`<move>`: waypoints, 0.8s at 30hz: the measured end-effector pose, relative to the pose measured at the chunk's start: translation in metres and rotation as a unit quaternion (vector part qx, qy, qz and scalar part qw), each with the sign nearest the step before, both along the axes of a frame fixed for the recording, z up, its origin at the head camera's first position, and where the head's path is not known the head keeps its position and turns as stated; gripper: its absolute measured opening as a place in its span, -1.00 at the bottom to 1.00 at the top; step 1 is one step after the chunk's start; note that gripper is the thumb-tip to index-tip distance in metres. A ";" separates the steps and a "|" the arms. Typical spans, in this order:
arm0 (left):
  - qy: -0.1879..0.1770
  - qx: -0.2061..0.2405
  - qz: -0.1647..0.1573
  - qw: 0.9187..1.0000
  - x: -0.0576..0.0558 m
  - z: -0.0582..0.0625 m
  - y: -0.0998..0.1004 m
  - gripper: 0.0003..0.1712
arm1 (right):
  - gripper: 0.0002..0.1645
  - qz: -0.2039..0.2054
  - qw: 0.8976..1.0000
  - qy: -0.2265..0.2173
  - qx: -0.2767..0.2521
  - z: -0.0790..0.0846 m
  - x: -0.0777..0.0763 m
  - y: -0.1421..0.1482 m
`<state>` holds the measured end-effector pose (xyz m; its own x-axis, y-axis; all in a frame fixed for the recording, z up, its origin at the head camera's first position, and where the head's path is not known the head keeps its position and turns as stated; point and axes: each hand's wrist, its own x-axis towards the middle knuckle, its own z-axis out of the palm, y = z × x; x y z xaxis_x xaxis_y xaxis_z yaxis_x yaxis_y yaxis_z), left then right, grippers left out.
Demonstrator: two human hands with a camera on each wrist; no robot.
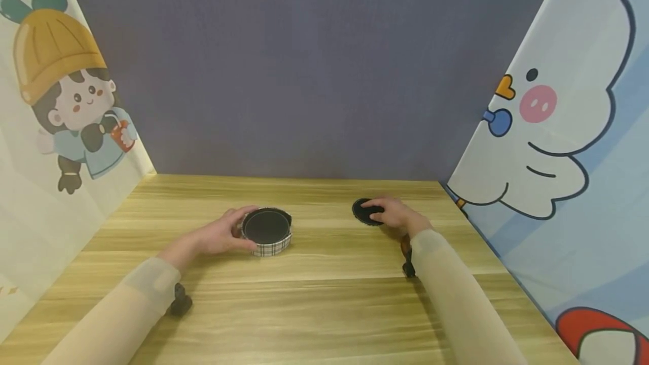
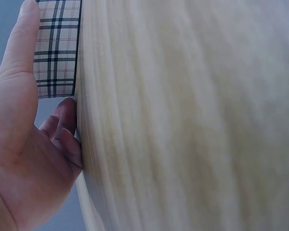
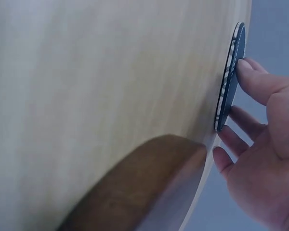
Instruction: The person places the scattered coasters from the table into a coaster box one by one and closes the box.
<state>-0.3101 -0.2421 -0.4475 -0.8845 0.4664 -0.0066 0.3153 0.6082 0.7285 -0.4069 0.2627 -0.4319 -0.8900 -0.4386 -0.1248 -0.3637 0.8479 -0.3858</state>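
Observation:
A round coaster holder (image 1: 272, 249) with plaid sides stands on the wooden table, left of the middle in the head view, with a black disc inside. My left hand (image 1: 220, 234) grips its left side, thumb along the near wall and fingers toward the back. The left wrist view shows the thumb lying against the plaid wall (image 2: 58, 53). Farther right, a round black coaster (image 1: 362, 213) with a light stitched rim lies over the table. My right hand (image 1: 398, 214) holds its right side, the thumb on the dark face and fingertips at the edge in the right wrist view.
The wood-grain table (image 1: 304, 308) ends at a dark grey panel (image 1: 314, 72) at the back. Cartoon-printed panels (image 1: 568, 185) flank it on both sides. A dark strap piece (image 1: 179, 300) hangs at the left wrist, and a brown and black one (image 1: 408, 263) at the right.

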 end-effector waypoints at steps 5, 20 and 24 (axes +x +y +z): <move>-0.002 -0.008 0.004 1.000 0.000 0.001 0.000 0.23 | -0.46 0.019 1.000 0.001 0.000 0.000 0.009 -0.007; -0.006 0.003 0.001 1.000 0.002 0.002 0.002 0.21 | -0.44 0.091 0.996 -0.004 0.025 0.006 0.046 -0.026; -0.008 0.002 0.002 1.000 0.003 0.003 0.002 0.22 | -0.42 0.109 0.994 -0.017 0.022 0.006 0.057 -0.030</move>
